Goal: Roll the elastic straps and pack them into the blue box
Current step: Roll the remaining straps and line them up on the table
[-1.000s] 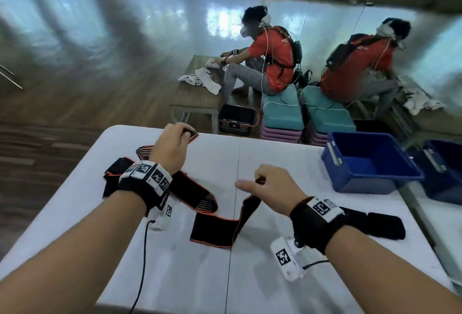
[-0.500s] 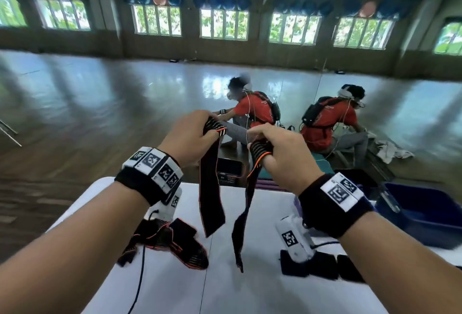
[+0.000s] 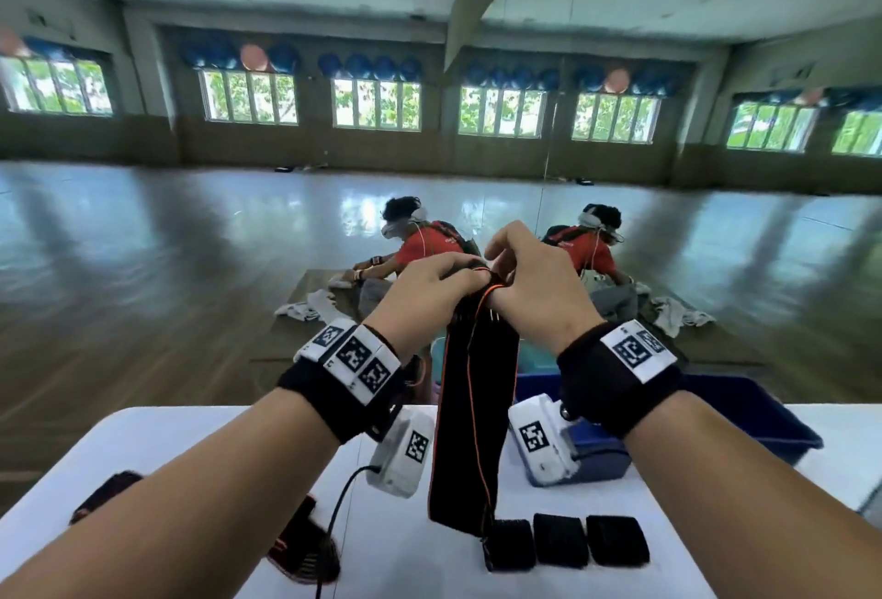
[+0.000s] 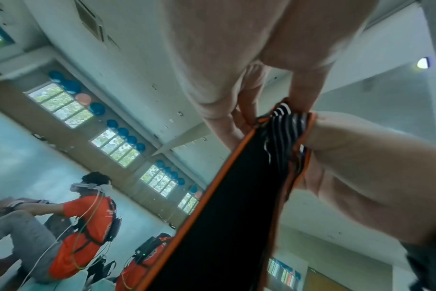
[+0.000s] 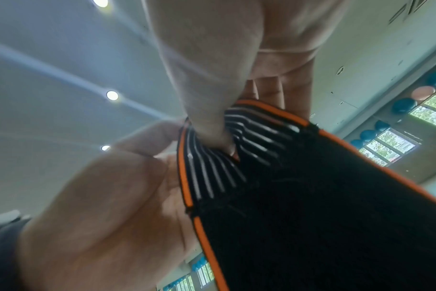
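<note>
A black elastic strap point(image 3: 472, 426) with orange edging hangs doubled from both hands, held high above the white table point(image 3: 200, 450). My left hand point(image 3: 429, 293) pinches its striped top end point(image 4: 284, 126) from the left. My right hand point(image 3: 530, 278) pinches the same end point(image 5: 227, 157) from the right, thumb pressed on the stripes. The strap's lower end reaches the table by three black pads point(image 3: 563, 541). The blue box point(image 3: 744, 412) stands at the right, partly hidden behind my right wrist.
Another black and orange strap point(image 3: 300, 546) lies bunched on the table under my left forearm. Beyond the table, a person in a red shirt point(image 3: 425, 250) sits on the wooden floor beside a wall mirror.
Both hands have risen from the table with the strap and come together. Its two ends, held apart half a second ago, now meet between my fingers.
</note>
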